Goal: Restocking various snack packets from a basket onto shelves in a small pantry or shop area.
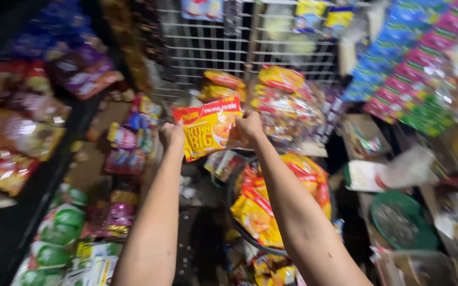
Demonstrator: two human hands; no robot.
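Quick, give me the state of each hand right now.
Left hand: closed on the left edge of the yellow snack packet.
Right hand: closed on the same packet's right edge.

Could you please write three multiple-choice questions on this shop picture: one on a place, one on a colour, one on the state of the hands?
1. Where is the snack packet that the hands hold?
A. Raised in front of the white wire rack
B. Lying in the green basket
C. On the floor

2. What is the main colour of that packet?
A. Blue
B. Yellow with a red top band
C. White

3. How do the hands stand?
A. Both hang free
B. Only the right grips
C. Left hand and right hand each grip one side

Answers: 1 A, the packet is up at arm's length before the rack. 2 B, its face is yellow under a red strip. 3 C, one hand closes on each edge of the packet.
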